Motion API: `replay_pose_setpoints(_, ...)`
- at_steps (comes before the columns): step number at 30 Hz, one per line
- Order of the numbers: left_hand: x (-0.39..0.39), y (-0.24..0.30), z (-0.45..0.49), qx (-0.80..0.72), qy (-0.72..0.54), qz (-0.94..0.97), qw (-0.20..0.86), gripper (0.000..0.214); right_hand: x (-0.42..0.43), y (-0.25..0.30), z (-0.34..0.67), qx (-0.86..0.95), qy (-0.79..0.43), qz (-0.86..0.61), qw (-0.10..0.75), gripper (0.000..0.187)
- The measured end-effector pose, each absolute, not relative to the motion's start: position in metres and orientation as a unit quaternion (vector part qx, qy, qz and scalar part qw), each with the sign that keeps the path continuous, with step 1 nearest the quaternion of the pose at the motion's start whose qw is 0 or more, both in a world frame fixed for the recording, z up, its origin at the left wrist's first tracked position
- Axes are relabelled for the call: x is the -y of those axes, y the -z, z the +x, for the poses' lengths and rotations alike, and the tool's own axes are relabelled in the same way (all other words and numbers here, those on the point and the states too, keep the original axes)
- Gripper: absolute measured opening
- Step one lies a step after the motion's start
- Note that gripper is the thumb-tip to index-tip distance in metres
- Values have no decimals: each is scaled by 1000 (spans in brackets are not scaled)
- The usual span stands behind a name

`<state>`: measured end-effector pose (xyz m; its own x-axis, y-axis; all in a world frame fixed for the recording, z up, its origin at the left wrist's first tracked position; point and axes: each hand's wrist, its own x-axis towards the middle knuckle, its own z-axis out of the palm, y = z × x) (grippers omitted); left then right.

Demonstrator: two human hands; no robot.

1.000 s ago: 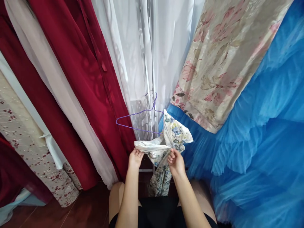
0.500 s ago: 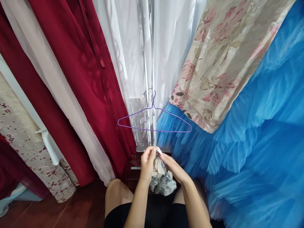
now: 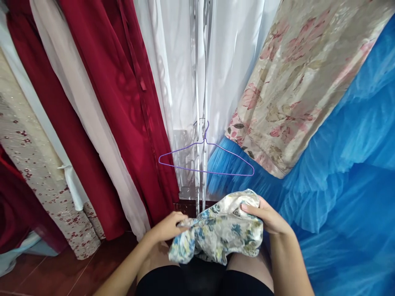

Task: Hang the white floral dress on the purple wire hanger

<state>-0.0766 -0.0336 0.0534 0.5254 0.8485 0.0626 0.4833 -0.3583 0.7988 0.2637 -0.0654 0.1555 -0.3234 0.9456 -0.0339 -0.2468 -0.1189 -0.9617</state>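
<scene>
A small floral garment [image 3: 220,230], cream with blue flowers, is stretched between both hands above my lap. My left hand [image 3: 168,226] pinches its left edge. My right hand [image 3: 268,218] grips its upper right edge. Just beyond the garment a bare purple wire hanger [image 3: 205,160] hangs by its hook from a thin metal stand [image 3: 200,102].
Hanging clothes surround me: dark red dresses [image 3: 101,94] and a pale sequinned one [image 3: 27,156] on the left, white sheer fabric [image 3: 173,61] behind the stand, a beige flowered dress [image 3: 293,82] and a big blue tulle skirt [image 3: 345,197] on the right. The floor [image 3: 77,271] is dark wood.
The floral garment came off the hanger, was bunched low between my hands, and is now spread wide between them. The hanger hangs bare. The view shifted slightly.
</scene>
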Motion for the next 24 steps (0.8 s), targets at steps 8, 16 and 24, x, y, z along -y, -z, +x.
replay_pose_setpoints(8,-2,-132,-111,-396,-207,860,247,28,21,-168,330,582,-462,-437,506,12)
replay_pose_setpoints(16,23,-185,-59,-340,-239,886,203,23,-92,-214,336,526,-485,-392,578,5)
replay_pose_setpoints(24,-11,-180,-125,-439,-235,857,130,23,-108,-232,280,562,-623,-330,432,19)
